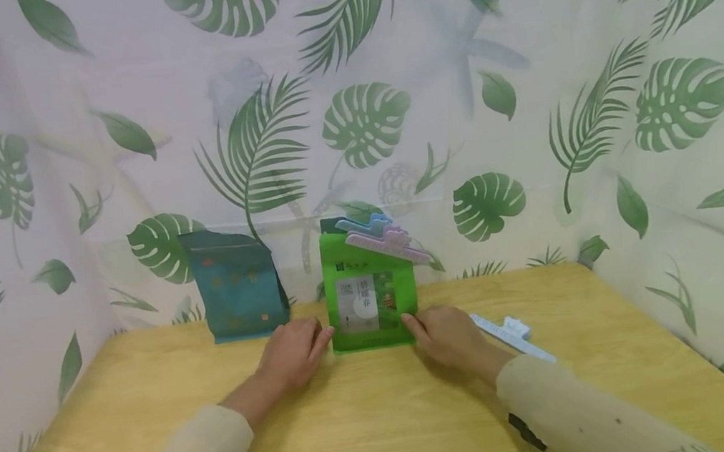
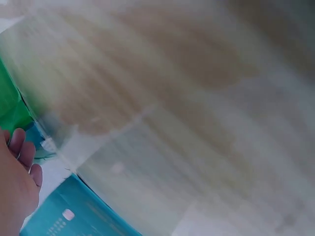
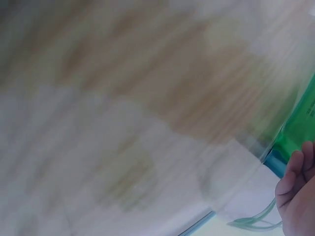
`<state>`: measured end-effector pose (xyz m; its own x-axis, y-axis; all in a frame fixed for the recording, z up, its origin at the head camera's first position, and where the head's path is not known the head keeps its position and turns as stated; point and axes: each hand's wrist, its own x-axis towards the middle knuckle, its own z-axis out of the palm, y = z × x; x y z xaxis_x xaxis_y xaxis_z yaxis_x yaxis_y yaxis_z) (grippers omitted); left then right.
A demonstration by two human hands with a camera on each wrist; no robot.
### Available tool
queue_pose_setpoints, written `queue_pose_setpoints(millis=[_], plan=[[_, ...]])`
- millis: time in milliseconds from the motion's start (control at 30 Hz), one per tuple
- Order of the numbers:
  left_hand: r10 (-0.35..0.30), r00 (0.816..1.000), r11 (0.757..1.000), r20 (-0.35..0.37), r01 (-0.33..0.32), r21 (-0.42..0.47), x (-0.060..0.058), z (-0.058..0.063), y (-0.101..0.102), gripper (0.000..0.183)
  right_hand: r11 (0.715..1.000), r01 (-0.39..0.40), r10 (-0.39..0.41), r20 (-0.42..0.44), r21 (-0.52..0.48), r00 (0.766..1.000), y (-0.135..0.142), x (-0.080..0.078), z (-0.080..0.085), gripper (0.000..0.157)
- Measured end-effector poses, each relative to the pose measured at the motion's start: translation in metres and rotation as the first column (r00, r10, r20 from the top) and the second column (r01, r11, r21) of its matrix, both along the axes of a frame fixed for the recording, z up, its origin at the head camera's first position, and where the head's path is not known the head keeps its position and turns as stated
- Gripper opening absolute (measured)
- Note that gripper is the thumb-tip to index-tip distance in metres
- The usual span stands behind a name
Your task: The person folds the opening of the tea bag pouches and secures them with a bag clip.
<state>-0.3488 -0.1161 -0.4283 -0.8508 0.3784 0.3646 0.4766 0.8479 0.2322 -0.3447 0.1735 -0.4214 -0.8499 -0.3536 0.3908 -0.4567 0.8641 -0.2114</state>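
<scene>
A bright green tea bag (image 1: 361, 262) with a printed label stands upright on the table. A pink sealing clip (image 1: 379, 244) sits aslant across its top right corner. Just behind it shows a sliver of a dark teal bag (image 1: 332, 225), with a blue sealing clip (image 1: 362, 227) at its top. My left hand (image 1: 292, 354) holds the green bag's lower left side, thumb at the edge. On the lower right side my right hand (image 1: 449, 333) grips it, thumb toward the front. In both wrist views the fingers are curled beside the bags; their exact contact is partly hidden.
Another teal bag (image 1: 238, 287) stands upright to the left, close behind my left hand. A pale blue sealing clip (image 1: 514, 336) lies on the wooden table (image 1: 367, 426) right of my right hand. Leaf-patterned cloth (image 1: 433, 155) hangs behind and at both sides.
</scene>
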Motion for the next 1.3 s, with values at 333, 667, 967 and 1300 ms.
queue_pose_setpoints(millis=[333,667,967,1300], plan=[[0.047,0.998,0.998,-0.033,-0.049,-0.044,0.001,-0.002,-0.032,0.032,0.999,-0.035,0.036,-0.035,0.027,0.999,-0.020,0.005,0.002,0.049],[0.070,0.995,0.996,-0.071,-0.073,-0.051,0.009,-0.001,-0.057,0.031,0.992,-0.114,0.119,-0.102,0.052,0.988,-0.051,0.008,0.000,0.047],[0.096,0.994,0.993,-0.051,-0.099,-0.068,0.012,0.000,-0.076,0.030,0.989,-0.142,0.145,-0.074,0.044,0.987,-0.077,0.011,-0.001,0.042],[0.143,0.982,0.985,-0.125,-0.154,-0.084,0.012,-0.001,-0.102,0.027,0.983,-0.170,0.175,-0.066,0.063,0.982,-0.101,0.012,-0.004,0.045]])
